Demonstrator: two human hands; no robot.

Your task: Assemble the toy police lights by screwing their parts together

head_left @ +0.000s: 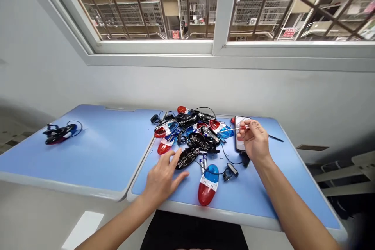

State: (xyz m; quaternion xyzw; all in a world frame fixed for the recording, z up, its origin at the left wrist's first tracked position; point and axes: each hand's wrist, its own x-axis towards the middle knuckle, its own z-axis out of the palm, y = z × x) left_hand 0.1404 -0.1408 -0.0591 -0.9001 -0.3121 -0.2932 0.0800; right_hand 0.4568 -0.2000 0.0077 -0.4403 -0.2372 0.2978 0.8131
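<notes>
The right hand pinches a red-handled screwdriver, its shaft pointing left from the fingertips, while the left hand has fingers spread, a black casing just right of its fingertips.

At the far side, a wide window with pale frame, and behind it, dark bars. Beyond these, a building with balconies and two red signs. Under the window, a white wall. On the right table, a phone lying flat, and further right, a black stick. At near left, lower than the tables, a white sheet.
</notes>
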